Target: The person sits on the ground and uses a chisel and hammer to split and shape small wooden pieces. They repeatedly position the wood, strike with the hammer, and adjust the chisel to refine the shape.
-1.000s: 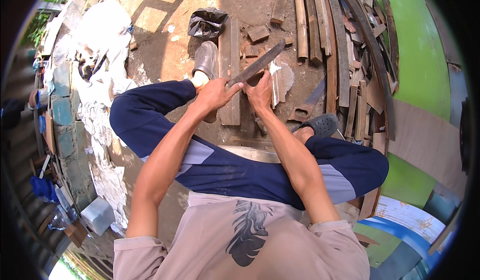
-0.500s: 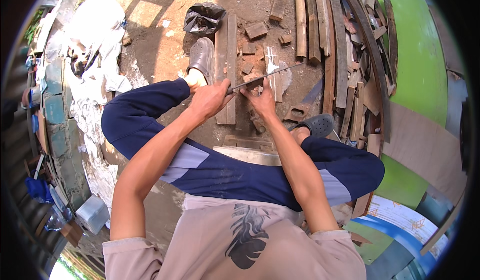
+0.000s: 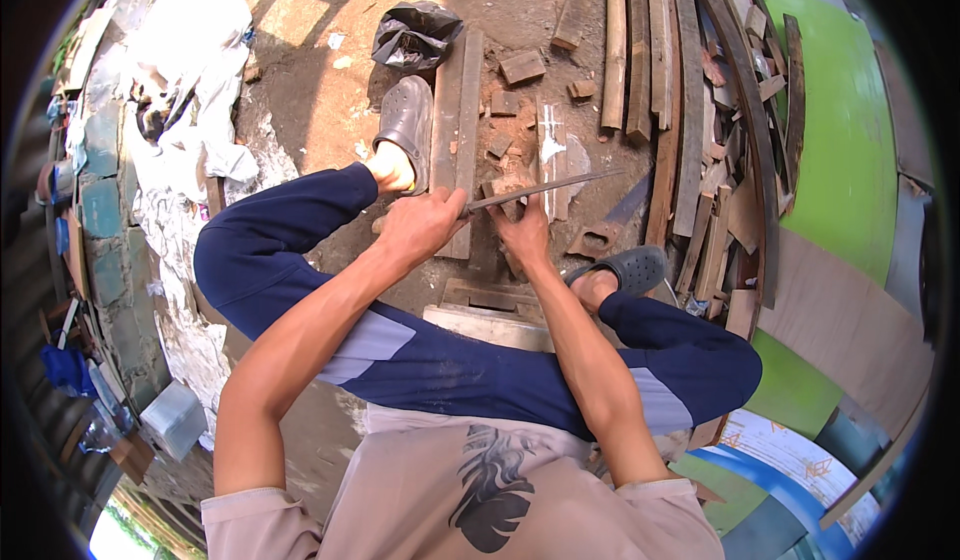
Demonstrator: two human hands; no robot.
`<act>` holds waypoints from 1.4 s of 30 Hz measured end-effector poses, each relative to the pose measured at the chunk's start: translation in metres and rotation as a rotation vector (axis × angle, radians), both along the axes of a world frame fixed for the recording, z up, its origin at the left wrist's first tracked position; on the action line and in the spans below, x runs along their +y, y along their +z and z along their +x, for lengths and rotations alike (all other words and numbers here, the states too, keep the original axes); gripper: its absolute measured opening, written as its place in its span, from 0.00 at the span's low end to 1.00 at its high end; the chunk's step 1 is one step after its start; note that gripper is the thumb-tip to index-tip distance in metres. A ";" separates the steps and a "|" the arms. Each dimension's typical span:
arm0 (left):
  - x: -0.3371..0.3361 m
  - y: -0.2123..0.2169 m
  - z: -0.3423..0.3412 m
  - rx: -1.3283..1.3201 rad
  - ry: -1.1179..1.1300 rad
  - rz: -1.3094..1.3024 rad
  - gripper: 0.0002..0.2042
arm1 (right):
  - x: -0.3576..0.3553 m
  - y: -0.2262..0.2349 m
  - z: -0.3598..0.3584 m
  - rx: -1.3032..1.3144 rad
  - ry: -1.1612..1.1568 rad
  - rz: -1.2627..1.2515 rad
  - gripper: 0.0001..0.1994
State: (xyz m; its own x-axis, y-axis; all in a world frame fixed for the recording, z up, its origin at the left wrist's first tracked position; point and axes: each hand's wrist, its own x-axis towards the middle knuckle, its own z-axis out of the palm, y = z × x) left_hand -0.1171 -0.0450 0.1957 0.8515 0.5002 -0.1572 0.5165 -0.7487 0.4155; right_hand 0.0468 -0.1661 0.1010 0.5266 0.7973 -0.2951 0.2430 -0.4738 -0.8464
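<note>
My left hand [image 3: 425, 222] is wrapped round the handle of a long, narrow metal blade [image 3: 570, 181], which points right and slightly away from me. A pale handle end shows behind the fist. Close to the blade's handle end, my right hand [image 3: 522, 232] pinches a small wooden block [image 3: 503, 189] just under the blade. The fingers and the blade hide much of the block, and whether the blade touches it I cannot tell. Below both hands, a low wooden piece [image 3: 490, 293] lies between my legs.
A handsaw [image 3: 595, 240] lies by my right shoe [image 3: 635, 270]. A long plank [image 3: 455, 110] runs beside my left shoe [image 3: 405, 125], near a black plastic bag [image 3: 415, 35]. Offcuts [image 3: 522, 67] and sawdust lie ahead. Long boards [image 3: 688, 110] are stacked to the right.
The blade and both hands sit slightly lower in the picture, and the blade lies flatter. The view has shifted a little. Both hands keep their grips.
</note>
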 end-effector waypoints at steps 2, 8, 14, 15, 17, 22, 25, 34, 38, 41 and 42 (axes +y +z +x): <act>0.001 -0.001 0.000 0.000 -0.012 0.005 0.17 | -0.002 -0.005 -0.001 -0.061 -0.014 0.034 0.35; 0.004 -0.003 0.002 -0.003 -0.022 -0.015 0.17 | -0.004 -0.009 -0.001 -0.117 -0.032 0.092 0.31; 0.002 0.000 0.004 0.004 0.015 -0.036 0.18 | 0.000 0.001 0.002 0.017 0.002 -0.008 0.38; 0.001 0.000 0.003 0.003 0.022 -0.040 0.18 | 0.002 0.003 0.002 0.013 0.008 -0.025 0.38; 0.001 0.000 0.003 0.009 0.028 -0.053 0.18 | 0.002 0.008 0.002 0.012 0.010 -0.022 0.36; -0.001 -0.002 0.003 0.001 0.032 -0.052 0.17 | 0.003 0.010 0.001 -0.005 -0.015 -0.013 0.33; -0.002 -0.001 0.003 -0.005 0.047 -0.052 0.17 | 0.005 0.012 0.002 0.000 -0.016 -0.023 0.32; -0.008 -0.001 0.003 -0.037 0.086 -0.052 0.18 | 0.004 0.001 0.002 -0.058 -0.006 0.036 0.32; -0.007 -0.002 0.003 -0.037 0.066 -0.043 0.18 | 0.005 0.000 0.000 -0.068 0.013 0.053 0.35; -0.007 -0.002 0.002 -0.045 0.053 -0.038 0.18 | 0.006 -0.002 -0.002 -0.105 0.050 0.104 0.37; -0.008 -0.001 0.003 -0.049 0.044 -0.037 0.18 | 0.005 -0.004 -0.003 -0.124 0.059 0.132 0.38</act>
